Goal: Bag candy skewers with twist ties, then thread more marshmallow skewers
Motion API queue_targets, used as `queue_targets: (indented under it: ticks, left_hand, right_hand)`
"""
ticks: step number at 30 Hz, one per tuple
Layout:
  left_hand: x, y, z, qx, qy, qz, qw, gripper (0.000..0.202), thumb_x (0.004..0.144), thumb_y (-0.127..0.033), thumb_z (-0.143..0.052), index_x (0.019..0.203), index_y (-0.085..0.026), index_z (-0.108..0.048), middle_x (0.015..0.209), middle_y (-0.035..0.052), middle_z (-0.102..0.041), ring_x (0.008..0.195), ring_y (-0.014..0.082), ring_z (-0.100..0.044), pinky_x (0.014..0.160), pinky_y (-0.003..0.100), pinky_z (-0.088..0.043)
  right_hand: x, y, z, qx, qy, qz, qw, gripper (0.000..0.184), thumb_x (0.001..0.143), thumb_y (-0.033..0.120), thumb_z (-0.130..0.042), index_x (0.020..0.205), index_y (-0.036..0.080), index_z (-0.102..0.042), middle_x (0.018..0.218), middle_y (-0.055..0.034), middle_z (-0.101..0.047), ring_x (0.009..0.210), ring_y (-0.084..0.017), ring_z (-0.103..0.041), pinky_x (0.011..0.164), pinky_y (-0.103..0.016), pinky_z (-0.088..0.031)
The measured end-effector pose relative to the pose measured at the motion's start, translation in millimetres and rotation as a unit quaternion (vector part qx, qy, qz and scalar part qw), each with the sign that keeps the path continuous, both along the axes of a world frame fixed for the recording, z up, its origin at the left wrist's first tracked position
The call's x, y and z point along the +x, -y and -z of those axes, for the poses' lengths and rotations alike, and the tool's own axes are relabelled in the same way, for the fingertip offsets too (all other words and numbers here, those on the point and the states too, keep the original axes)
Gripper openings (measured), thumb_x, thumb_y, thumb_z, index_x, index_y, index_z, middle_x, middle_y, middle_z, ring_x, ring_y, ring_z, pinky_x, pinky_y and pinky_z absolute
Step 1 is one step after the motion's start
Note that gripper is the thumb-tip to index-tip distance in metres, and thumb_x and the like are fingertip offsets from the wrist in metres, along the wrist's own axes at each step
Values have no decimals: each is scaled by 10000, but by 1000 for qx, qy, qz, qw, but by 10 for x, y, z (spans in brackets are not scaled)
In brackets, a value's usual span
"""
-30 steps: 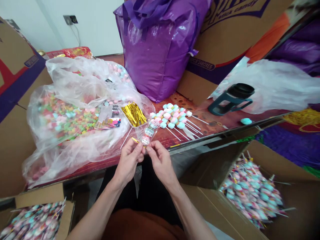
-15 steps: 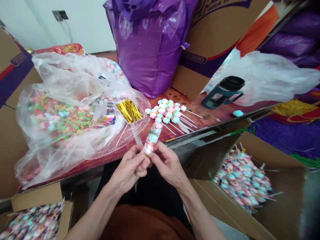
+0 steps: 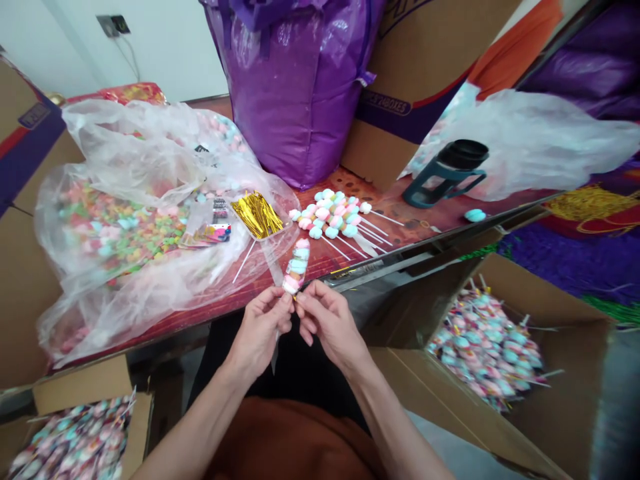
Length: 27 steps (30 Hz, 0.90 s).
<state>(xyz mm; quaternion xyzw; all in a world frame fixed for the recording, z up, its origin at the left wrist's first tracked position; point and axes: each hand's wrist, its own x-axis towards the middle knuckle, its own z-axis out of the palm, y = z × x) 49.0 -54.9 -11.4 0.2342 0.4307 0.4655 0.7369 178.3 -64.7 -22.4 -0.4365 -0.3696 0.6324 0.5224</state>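
Observation:
My left hand (image 3: pixel 263 325) and my right hand (image 3: pixel 327 320) meet in front of me, both pinching the lower end of a wrapped marshmallow skewer (image 3: pixel 296 265) that points up and away. Its stick hangs down between my hands. Behind it on the red table (image 3: pixel 400 227) lie several bare marshmallow skewers (image 3: pixel 333 217) and a clear tray of gold twist ties (image 3: pixel 257 215). A big clear bag of loose coloured marshmallows (image 3: pixel 115 227) sits to the left.
A purple bag (image 3: pixel 295 87) and cardboard boxes stand at the back. A dark mug (image 3: pixel 447 175) and white plastic sheet (image 3: pixel 540 150) lie at right. Open boxes of wrapped skewers sit at floor level, right (image 3: pixel 490 350) and left (image 3: pixel 70 440).
The wrapped skewer stays pinched between both hands, which shift slightly while my fingers work at its lower end. The view drifts a little to the right.

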Motion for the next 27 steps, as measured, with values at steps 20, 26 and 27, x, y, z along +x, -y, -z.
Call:
queue_targets:
  ticks: [20,26,27]
  left_hand:
    - [49,10,-34,-90,135,37,986,320,662,-334,-909,854,-170,-713,793,1,-625,721,100,-568,678,217,-479]
    - [9,103,-139,101,10,62,993,500,873,-658,-587,868,-202,-792,1111,86,-637,1132,245,-533,969,337,-423]
    - [4,129,-165,134,-39,67,988,551,903,-667,-525,793,-199,-794,1101,89,-631,1136,252,-521,995,348,-402]
  right_hand:
    - [-47,44,1,386,479,203,762,165,961,102,-512,857,189,-605,776,-53,-658,722,-181,-610,688,-322,-488]
    - [68,216,-209,232,369,158,886,158,979,161,-530,836,206,-581,732,25,-593,653,-117,-567,620,-231,-460]
    - [89,234,-253,231,365,163,887,151,975,170,-544,835,206,-588,736,27,-594,658,-115,-567,628,-230,-459]
